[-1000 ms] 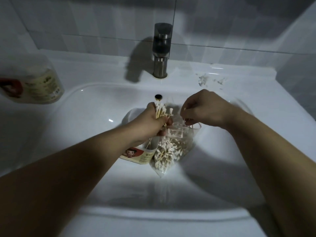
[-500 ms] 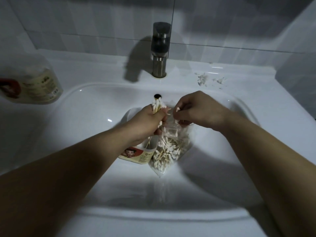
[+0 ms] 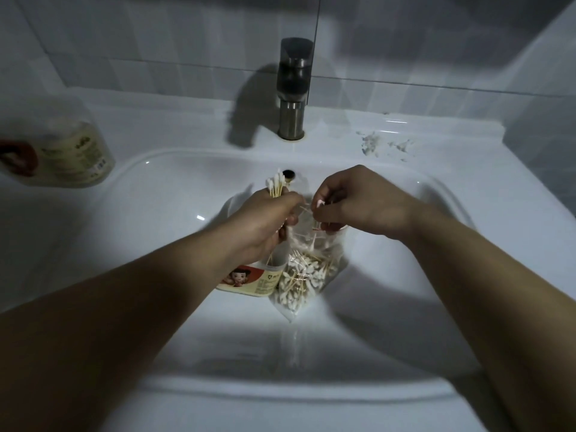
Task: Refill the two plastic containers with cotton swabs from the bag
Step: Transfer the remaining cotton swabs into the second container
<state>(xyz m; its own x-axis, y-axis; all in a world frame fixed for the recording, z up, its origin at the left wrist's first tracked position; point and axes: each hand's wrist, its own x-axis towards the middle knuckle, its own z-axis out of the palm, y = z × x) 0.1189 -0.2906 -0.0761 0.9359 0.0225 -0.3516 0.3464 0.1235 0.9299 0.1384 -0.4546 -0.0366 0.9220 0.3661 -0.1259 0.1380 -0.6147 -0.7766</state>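
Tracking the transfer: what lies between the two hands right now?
In the head view, the open mouth of the clear bag and a few cotton swabs crossing it lie between the left hand and right hand.

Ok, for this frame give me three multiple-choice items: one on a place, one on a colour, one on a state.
1. Where does the bag lie?
A) on the counter
B) in the sink basin
C) on the floor

2. What colour are the swab tips inside it?
A) white
B) blue
C) pink

3. What is the left hand doing?
A) resting flat, empty
B) gripping a bundle of swabs
C) turning the tap

Answers:
1 B, the bag rests on the basin's floor.
2 A, the tips show white through the clear plastic.
3 B, its fingers curl round the sticks, with the tips poking out above.
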